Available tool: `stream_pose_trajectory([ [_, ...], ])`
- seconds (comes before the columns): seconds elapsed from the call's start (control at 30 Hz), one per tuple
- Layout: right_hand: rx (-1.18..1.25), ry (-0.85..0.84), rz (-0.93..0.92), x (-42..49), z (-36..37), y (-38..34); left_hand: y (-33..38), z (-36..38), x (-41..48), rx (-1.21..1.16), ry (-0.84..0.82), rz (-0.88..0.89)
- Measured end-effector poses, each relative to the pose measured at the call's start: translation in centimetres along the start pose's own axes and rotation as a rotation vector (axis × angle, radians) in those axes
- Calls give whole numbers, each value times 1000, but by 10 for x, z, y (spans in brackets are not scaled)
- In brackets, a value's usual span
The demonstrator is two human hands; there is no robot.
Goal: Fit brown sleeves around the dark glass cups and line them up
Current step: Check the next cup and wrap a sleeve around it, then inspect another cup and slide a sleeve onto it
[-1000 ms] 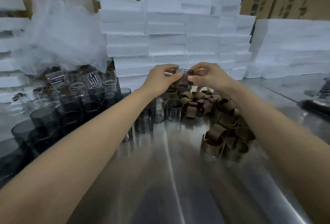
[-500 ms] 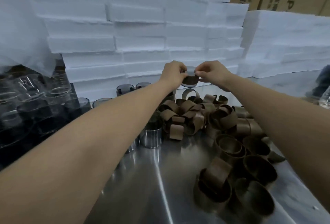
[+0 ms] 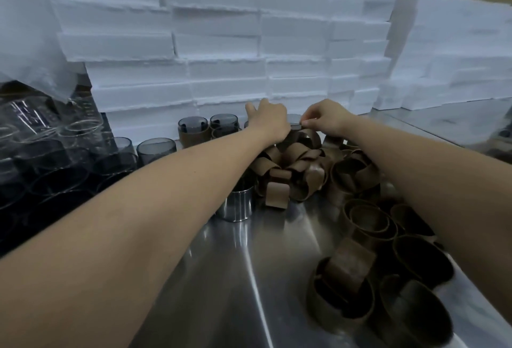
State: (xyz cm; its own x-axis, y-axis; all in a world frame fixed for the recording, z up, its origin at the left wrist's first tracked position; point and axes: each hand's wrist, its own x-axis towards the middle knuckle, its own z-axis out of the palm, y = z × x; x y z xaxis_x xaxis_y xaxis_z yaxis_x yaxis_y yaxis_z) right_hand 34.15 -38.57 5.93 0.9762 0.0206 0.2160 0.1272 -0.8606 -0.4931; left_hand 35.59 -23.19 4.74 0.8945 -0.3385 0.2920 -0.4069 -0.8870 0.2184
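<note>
Brown loop-shaped sleeves (image 3: 299,178) are all over the right side of the shiny steel table (image 3: 249,278). There are way too many to count: a tangled heap at the back, plus bigger loose ones nearer the camera.

The cups are easier. I make out two sleeved dark glass cups (image 3: 194,133) in a row by the stacked white foam blocks (image 3: 221,43). Two bare dark glass cups (image 3: 156,151) stand just front-left of those. One more smoky dark glass cup (image 3: 294,121) sits above the back heap, right between the two hands.

The right hand (image 3: 325,120) pinches its rim with the fingertips. The left hand (image 3: 268,123) is curled against its left side, fingers mostly hidden.

One shiny metal cylinder (image 3: 238,206) stands under the left forearm. The crowded glassware (image 3: 55,153) at far left is uncountable.
</note>
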Motion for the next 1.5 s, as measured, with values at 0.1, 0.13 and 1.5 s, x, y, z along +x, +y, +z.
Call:
stream_pose_trajectory([
  [0.1,-37,-14,6,-1,2,1,-3,0,-2,30,-57,-8],
  [0.13,-55,-28,10,-2,1,-1,-3,-2,-3,27,-78,-16],
  [1.5,131,292,-245,-249,132,-202,-69,-75,-365,-714,297,-415],
])
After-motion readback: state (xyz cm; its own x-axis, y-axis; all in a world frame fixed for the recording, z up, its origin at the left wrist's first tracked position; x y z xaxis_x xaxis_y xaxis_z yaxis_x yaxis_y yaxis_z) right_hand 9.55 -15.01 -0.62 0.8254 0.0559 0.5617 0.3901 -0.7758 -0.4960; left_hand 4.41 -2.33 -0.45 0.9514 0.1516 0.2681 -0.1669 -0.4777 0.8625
